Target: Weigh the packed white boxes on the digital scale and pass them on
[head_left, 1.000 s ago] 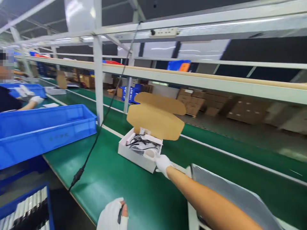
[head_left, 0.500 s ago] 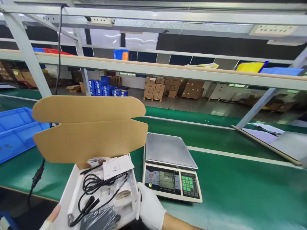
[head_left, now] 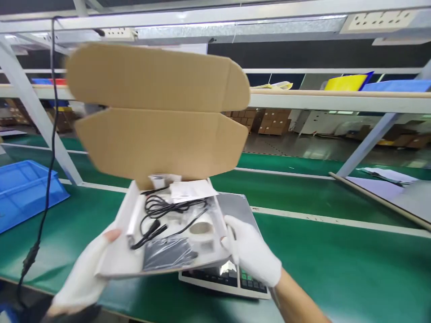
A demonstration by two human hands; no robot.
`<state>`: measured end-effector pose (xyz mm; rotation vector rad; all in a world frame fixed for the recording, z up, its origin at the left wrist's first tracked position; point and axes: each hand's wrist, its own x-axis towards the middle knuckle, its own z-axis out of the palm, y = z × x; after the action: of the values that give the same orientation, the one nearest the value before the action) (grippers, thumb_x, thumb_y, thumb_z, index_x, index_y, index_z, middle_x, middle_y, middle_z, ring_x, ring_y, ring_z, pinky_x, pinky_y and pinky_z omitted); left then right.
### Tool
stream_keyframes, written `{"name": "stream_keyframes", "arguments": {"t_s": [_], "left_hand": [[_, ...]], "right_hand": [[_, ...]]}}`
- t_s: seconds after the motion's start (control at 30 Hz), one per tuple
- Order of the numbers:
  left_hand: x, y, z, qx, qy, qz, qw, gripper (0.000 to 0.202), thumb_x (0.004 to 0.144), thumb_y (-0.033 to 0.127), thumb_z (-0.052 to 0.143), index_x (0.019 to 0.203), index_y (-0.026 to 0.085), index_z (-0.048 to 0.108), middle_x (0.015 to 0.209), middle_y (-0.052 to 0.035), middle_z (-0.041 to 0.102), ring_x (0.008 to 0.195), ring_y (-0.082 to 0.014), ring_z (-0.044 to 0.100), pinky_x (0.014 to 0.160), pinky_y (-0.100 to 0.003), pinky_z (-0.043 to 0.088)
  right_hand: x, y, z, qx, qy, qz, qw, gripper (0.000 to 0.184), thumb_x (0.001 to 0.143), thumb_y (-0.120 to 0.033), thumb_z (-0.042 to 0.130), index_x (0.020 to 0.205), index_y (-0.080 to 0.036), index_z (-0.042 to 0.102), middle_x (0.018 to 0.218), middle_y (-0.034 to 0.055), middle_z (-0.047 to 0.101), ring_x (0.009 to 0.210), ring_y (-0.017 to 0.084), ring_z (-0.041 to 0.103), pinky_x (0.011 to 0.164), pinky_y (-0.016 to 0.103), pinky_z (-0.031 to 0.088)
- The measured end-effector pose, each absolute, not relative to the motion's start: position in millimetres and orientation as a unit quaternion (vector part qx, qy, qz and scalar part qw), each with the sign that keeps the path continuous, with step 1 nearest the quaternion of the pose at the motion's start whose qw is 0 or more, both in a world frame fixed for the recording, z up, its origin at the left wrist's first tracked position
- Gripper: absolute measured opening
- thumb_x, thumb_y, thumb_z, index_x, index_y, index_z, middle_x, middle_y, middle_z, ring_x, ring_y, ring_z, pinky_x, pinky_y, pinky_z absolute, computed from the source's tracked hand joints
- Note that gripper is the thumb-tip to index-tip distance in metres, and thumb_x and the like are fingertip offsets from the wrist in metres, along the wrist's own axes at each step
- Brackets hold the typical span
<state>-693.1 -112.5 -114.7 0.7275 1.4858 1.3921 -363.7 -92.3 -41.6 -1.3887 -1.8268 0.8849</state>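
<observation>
Left the blue bin (head_left: 32, 190) and the hanging black cable (head_left: 31, 256) aside, both well to the left of the weighing scale (head_left: 235, 206). Gripped the open box (head_left: 118, 264) by its left wall with the left hand (head_left: 84, 269), nearer the scale than the cable, with thumb over the edge and other fingers mostly hidden. Held the box in front of the scale in this view, across its left part; could not tell whether touching it. Had the coiled black cord (head_left: 161, 208), bagged dark item (head_left: 166, 254) and white leaflet (head_left: 191, 189) inside, seemingly loose, so probably needed slow movement, level walls and even support from both sides of the scale's left edge. Clasped the right wall with the right hand (head_left: 254, 251), in front of the scale, with fingers curled closely round the edge. Likely did best by keeping that hand off the scale's keypad (head_left: 248, 281) and by leaving the raised lid (head_left: 164, 143) unbent. Compared with half a second earlier, had shifted the box rightward from beside the scale to overlap it, shown more of the left hand, and hidden part of the scale's display (head_left: 227, 271).
</observation>
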Motion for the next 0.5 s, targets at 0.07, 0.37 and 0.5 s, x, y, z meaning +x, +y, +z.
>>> {"name": "stream_keyframes", "arguments": {"t_s": [0.07,0.37,0.5], "left_hand": [[-645.3,-81.5,-99.1,0.307,0.52,0.565,0.562,0.062,0.072,0.042,0.064,0.127,0.015,0.054,0.103,-0.0093,0.07,0.092,-0.0306,0.067,0.077,-0.041,0.058],[-603.7,-14.3,-144.8,0.399,0.502,0.496,0.585,0.053,0.085,0.052,0.049,0.116,0.011,0.061,0.111,-0.0163,0.067,0.104,-0.0283,0.063,0.091,-0.041,0.051],[-639.7,-1.7,-194.7,0.358,0.657,0.449,0.489,0.033,0.082,0.036,0.052,0.101,0.011,0.064,0.106,-0.0159,0.068,0.095,-0.0262,0.066,0.088,-0.039,0.052]], "right_hand": [[-332.0,-85.5,-45.2,-0.56,-0.684,0.308,0.35,0.009,0.071,-0.028,0.052,0.069,-0.019,0.051,0.067,0.0007,0.058,0.062,0.017,0.049,0.057,0.024,0.039],[-223.0,-84.7,-103.8,-0.599,-0.434,0.443,0.506,0.044,0.079,-0.051,0.055,0.108,-0.018,0.056,0.105,0.0153,0.065,0.091,0.031,0.063,0.073,0.04,0.052],[-200.8,-71.5,-163.8,-0.685,-0.336,0.368,0.531,0.038,0.073,-0.04,0.056,0.102,-0.016,0.056,0.102,0.0171,0.066,0.094,0.031,0.064,0.081,0.039,0.052]]}}
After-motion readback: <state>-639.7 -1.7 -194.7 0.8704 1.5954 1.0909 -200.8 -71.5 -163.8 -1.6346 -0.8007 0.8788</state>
